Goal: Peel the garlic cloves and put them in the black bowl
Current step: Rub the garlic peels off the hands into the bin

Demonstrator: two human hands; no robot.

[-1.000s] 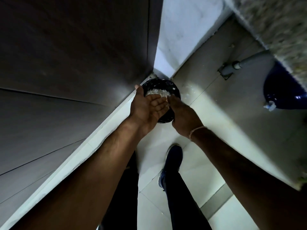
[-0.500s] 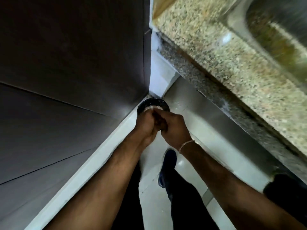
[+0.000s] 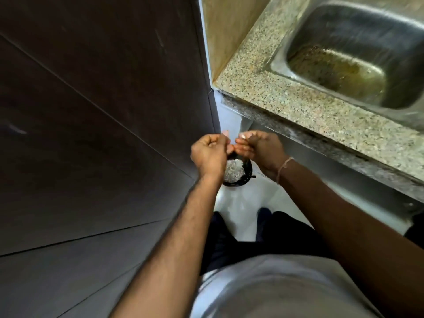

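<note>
My two hands are raised together in front of me, fingertips almost meeting, directly above the round black container [image 3: 246, 172] that sits on the pale tiled floor [image 3: 231, 203] in the corner beside the dark brown cabinet door [image 3: 103, 111]. My left hand [image 3: 210, 151] is curled into a loose fist with thumb and forefinger pressed together; whether a scrap of skin is pinched there is too small to tell. My right hand [image 3: 259, 145] is also curled, its fingers closed on something small and pale at the tips, which I take to be a garlic clove [image 3: 243, 135] or its papery skin, though I cannot be sure which. The container lies straight below the gap between my hands, a touch nearer my left wrist, and it holds a heap of whitish flakes [image 3: 234, 169] that look like peelings. If this is the bowl the task means, anything I let go would fall straight down into it. The speckled granite tabletop [image 3: 286, 97] with the steel sink [image 3: 358, 53] lies up and to my right, well apart from my hands.
</note>
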